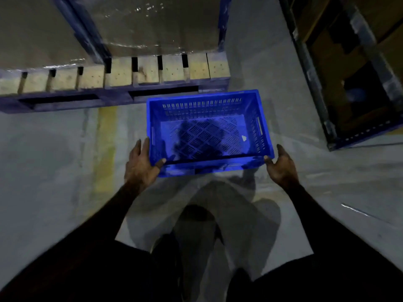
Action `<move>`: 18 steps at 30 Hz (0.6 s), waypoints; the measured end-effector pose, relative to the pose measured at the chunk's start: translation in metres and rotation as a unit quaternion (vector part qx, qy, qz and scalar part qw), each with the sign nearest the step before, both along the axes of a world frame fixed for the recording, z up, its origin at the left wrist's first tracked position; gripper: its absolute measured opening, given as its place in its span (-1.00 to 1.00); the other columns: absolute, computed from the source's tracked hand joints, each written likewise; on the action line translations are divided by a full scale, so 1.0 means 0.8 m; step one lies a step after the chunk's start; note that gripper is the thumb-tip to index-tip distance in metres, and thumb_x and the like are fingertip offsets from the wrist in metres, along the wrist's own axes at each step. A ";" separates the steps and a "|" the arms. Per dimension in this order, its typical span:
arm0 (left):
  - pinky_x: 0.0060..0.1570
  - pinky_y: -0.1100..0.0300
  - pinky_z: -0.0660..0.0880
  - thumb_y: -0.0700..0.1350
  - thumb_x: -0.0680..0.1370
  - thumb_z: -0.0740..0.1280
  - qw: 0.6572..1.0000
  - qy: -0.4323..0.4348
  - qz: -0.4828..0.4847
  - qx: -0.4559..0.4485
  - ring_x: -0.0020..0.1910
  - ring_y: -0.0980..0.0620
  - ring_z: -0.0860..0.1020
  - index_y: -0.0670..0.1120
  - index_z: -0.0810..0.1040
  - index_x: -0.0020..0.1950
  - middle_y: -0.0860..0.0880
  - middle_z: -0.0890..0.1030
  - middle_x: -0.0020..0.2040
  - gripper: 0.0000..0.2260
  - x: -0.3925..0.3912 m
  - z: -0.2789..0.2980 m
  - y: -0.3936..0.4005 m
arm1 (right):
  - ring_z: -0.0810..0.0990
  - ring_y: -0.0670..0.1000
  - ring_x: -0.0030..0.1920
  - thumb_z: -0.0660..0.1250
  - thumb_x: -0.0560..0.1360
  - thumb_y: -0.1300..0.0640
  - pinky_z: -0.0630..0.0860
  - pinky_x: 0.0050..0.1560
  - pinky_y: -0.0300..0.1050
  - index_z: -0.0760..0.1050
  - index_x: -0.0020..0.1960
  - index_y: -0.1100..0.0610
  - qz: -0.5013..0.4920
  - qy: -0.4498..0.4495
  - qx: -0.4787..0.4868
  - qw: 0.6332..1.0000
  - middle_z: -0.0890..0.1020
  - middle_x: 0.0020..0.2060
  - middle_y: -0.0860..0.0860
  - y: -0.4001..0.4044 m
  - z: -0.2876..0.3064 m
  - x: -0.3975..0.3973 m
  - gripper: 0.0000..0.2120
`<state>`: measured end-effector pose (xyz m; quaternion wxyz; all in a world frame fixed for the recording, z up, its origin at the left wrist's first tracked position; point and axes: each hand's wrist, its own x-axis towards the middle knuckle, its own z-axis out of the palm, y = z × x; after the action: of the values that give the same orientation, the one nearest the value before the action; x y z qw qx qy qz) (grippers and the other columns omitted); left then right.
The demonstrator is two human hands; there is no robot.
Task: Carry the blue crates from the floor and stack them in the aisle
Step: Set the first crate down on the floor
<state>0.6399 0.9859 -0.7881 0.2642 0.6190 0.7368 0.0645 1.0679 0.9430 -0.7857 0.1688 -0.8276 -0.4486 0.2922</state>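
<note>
- The head view looks down at one bright blue plastic crate (209,131) with slotted walls and a holey floor. It sits near the middle of the picture.
- The crate is open on top. Only one tiny white scrap (244,138) lies inside, toward 3 o'clock on the crate's floor.
- Two bare hands are at the crate's near corners.
- The left hand (142,166) is at 8 o'clock of the crate. Its thumb hooks over the near rim and its fingers lie flat against the left wall, so it is holding that corner.
- The right hand (283,166) is at 4 o'clock of the crate. Its thumb tip touches the near right corner, but the fingers are spread and curl away from the wall. It is not wrapped around the crate.
- I cannot tell if the crate rests on the grey concrete floor (43,171) or is lifted just off it.
- One wooden pallet (122,73) with pale boards, on a blue base, lies at 11 o'clock, just beyond the crate's far edge. A big load wrapped in shiny clear plastic (152,25) sits on it.
- One faded yellow painted line (106,138) runs along the floor at 9 o'clock of the crate.
- One dark blue metal rack (340,83) with brown boxes stands at 2 o'clock, well apart from the crate.
- Two dark sleeves and the person's legs fill the bottom at 6 o'clock.
</note>
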 end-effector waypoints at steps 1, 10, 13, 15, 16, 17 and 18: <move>0.47 -0.23 0.29 0.22 0.53 0.40 1.000 0.005 -0.023 -0.007 0.60 -0.24 0.17 0.00 0.08 0.67 -0.20 0.12 0.65 -0.17 0.001 0.028 -0.016 | 0.42 0.26 0.42 0.36 0.56 0.06 0.36 0.39 0.09 0.29 0.50 0.24 0.005 0.008 0.000 1.000 0.43 0.43 0.25 -0.013 0.031 -0.011 -0.42; 0.45 -0.11 0.33 0.20 0.53 0.38 0.997 -0.023 -0.068 -0.038 0.60 -0.16 0.21 0.01 0.09 0.68 -0.15 0.17 0.65 -0.18 0.015 0.333 -0.185 | 0.45 0.27 0.41 0.37 0.56 0.06 0.34 0.40 0.04 0.32 0.49 0.34 0.043 0.024 -0.014 0.999 0.45 0.41 0.30 -0.137 0.328 -0.060 -0.39; 0.45 -0.15 0.36 0.29 0.51 0.32 0.997 -0.037 -0.049 -0.035 0.60 -0.15 0.21 0.04 0.09 0.68 -0.11 0.18 0.65 -0.17 0.022 0.437 -0.239 | 0.36 0.18 0.49 0.36 0.58 0.07 0.25 0.47 -0.03 0.26 0.54 0.26 0.046 0.060 -0.040 0.996 0.39 0.48 0.22 -0.180 0.434 -0.074 -0.39; 0.45 -0.15 0.36 0.37 0.50 0.24 0.998 -0.050 -0.040 -0.028 0.59 -0.16 0.24 0.02 0.13 0.67 -0.13 0.21 0.64 -0.17 0.028 0.490 -0.269 | 0.35 0.15 0.50 0.36 0.58 0.05 0.23 0.46 -0.07 0.26 0.54 0.23 0.040 0.074 -0.036 0.996 0.37 0.49 0.19 -0.207 0.486 -0.079 -0.38; 0.45 -0.14 0.36 0.41 0.51 0.21 0.997 -0.060 -0.036 -0.020 0.58 -0.16 0.25 0.00 0.15 0.67 -0.15 0.24 0.63 -0.16 0.032 0.516 -0.284 | 0.36 0.16 0.49 0.36 0.57 0.04 0.24 0.45 -0.08 0.27 0.54 0.22 0.040 0.082 -0.026 0.995 0.38 0.49 0.19 -0.221 0.511 -0.081 -0.38; 0.46 -0.11 0.36 0.44 0.50 0.20 0.997 -0.071 -0.027 -0.006 0.58 -0.16 0.27 -0.01 0.17 0.66 -0.16 0.27 0.61 -0.15 0.036 0.536 -0.299 | 0.37 0.16 0.48 0.36 0.57 0.04 0.26 0.43 -0.09 0.28 0.53 0.22 0.040 0.088 -0.015 0.995 0.40 0.48 0.19 -0.235 0.534 -0.084 -0.39; 0.48 -0.07 0.34 0.44 0.49 0.21 0.996 -0.086 -0.002 0.004 0.58 -0.15 0.27 0.00 0.19 0.65 -0.16 0.28 0.61 -0.15 0.042 0.558 -0.315 | 0.39 0.16 0.47 0.37 0.57 0.05 0.27 0.42 -0.10 0.29 0.53 0.23 0.042 0.091 -0.004 0.995 0.41 0.47 0.20 -0.249 0.553 -0.086 -0.40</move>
<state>0.6737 0.7335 -0.3413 0.3241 0.6141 0.7096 0.1198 0.9990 0.7441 -0.3435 0.1936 -0.7785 -0.4647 0.3748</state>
